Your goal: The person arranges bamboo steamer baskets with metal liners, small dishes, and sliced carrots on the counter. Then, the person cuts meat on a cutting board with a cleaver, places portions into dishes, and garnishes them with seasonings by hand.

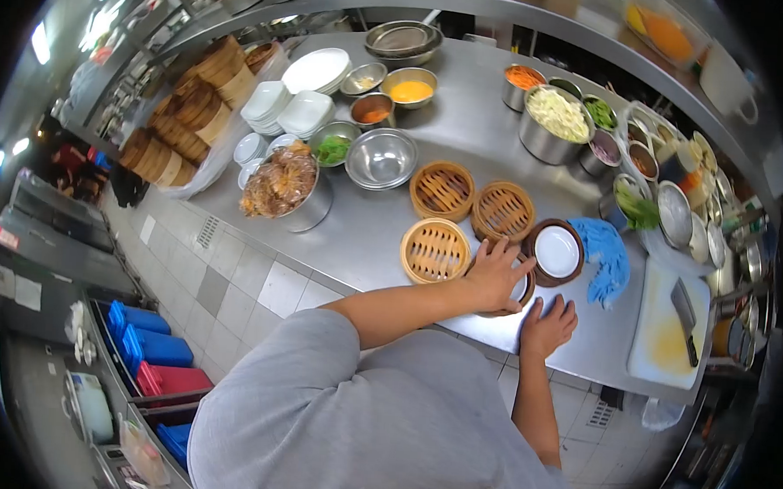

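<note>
My left hand point(495, 273) lies spread over a bamboo steamer basket point(522, 292) near the counter's front edge, covering most of it. My right hand point(548, 326) rests flat on the steel counter point(366, 235) just beside that basket, holding nothing. Around them stand three empty bamboo steamers point(435, 251), point(443, 190), point(503, 211) and a fourth steamer holding a white dish point(557, 251). Blue gloves point(605, 254) lie to the right of that dish.
A white cutting board with a cleaver point(685, 318) sits at the right. Metal bowls of ingredients point(556, 121), an empty steel bowl point(381, 157), a bagged pot point(282, 187), white plates point(316, 69) and stacked steamers point(197, 105) crowd the back and left.
</note>
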Available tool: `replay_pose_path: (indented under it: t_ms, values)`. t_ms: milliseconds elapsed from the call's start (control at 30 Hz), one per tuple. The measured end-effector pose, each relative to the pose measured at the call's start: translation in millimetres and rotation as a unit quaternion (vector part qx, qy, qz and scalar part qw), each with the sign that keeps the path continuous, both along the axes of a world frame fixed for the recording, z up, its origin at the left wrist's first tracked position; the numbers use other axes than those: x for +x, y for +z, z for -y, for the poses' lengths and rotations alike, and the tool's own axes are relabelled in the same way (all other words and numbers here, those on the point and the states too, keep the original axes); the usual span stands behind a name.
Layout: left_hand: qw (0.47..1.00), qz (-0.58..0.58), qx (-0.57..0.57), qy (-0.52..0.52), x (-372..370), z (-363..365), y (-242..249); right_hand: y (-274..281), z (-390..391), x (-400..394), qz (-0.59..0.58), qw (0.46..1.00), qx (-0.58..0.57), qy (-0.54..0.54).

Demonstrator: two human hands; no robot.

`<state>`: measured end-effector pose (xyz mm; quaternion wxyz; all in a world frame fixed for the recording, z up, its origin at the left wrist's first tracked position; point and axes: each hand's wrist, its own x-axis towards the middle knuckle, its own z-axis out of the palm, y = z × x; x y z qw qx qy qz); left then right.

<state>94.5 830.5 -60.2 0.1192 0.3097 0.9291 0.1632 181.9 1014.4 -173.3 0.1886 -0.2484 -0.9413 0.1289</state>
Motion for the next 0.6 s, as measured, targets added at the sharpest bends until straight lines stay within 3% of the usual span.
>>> replay_pose_path:
  t_ms: [167, 300, 433, 600]
  values:
    - [0.996, -0.022, 0.070, 0.059, -37.7, 77.4, 30.4, -3.9, 1.4, -0.4, -0.010, 1.000, 0.017, 0.010]
    - [0.982, -0.084, 0.007, 0.168, -105.7, 200.4, 58.7, -1.0, 4.0, -1.4, -0.014, 0.999, 0.026, 0.012]
    - [0.968, -0.117, -0.058, 0.214, -151.5, 337.5, 123.4, 0.0, 4.8, -4.1, -0.026, 0.999, 0.040, 0.021]
    - [0.947, -0.141, 0.210, 0.199, -142.3, 386.3, 278.6, 8.7, 14.7, -6.9, -0.018, 0.999, 0.034, -0.003]
